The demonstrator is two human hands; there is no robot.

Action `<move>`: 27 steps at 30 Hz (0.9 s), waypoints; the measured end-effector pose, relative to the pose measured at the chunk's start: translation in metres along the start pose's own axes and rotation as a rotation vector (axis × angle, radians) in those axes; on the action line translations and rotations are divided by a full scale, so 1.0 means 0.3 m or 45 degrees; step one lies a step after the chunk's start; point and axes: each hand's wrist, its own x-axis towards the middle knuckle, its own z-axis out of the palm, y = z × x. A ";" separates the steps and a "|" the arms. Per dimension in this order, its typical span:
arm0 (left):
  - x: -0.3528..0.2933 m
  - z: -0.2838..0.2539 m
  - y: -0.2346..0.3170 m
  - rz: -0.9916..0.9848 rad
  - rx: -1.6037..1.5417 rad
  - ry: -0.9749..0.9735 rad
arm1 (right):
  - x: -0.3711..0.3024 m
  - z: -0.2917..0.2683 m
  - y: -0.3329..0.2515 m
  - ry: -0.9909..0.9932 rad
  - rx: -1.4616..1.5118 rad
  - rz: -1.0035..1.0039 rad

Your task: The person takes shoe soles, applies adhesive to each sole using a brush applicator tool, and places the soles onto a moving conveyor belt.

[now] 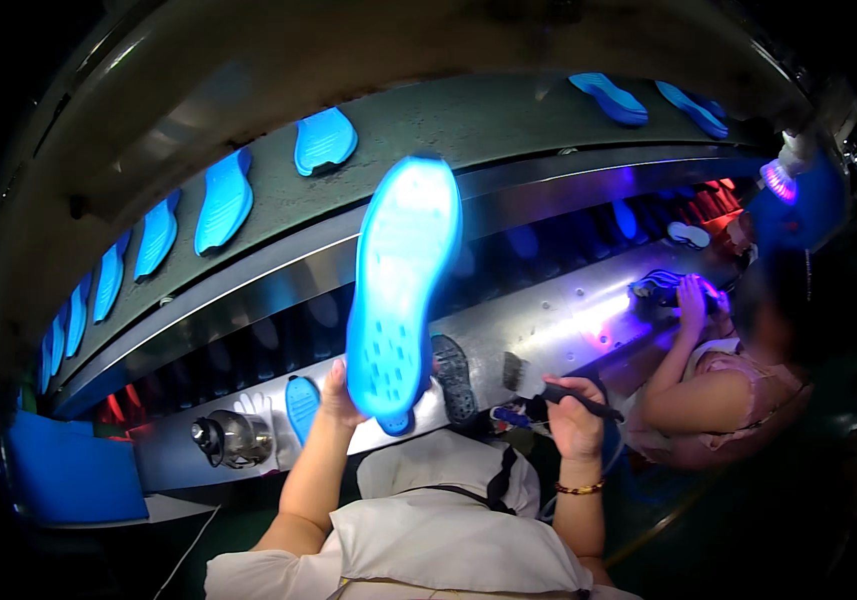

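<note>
We are facing a metal bench, its top gleaming pale and violet, while a greenish conveyor belt is curving across the far side, carrying blue soles. A lamp is glowing purple at the upper right, and a blue panel is standing by the bench's left end. Near the lamp, a co-worker's hands are touching a dark shoe. A shiny rounded container is sitting on the bench at our left; we are unable to tell its contents. Our left hand is gripping a bright blue sole by its lower end, raised above the bench; our right hand is closing around a brush. A dark sole is lying between them.
</note>
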 end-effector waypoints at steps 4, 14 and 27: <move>-0.017 -0.040 -0.107 -0.487 -0.190 0.060 | 0.041 0.042 -0.012 -0.087 0.040 0.016; 0.021 0.030 -0.191 -0.298 -0.388 0.126 | 0.216 0.162 0.079 -0.032 -0.329 0.233; -0.022 -0.055 -0.151 -0.091 -0.169 0.600 | 0.043 0.316 0.130 -0.755 -1.557 -0.399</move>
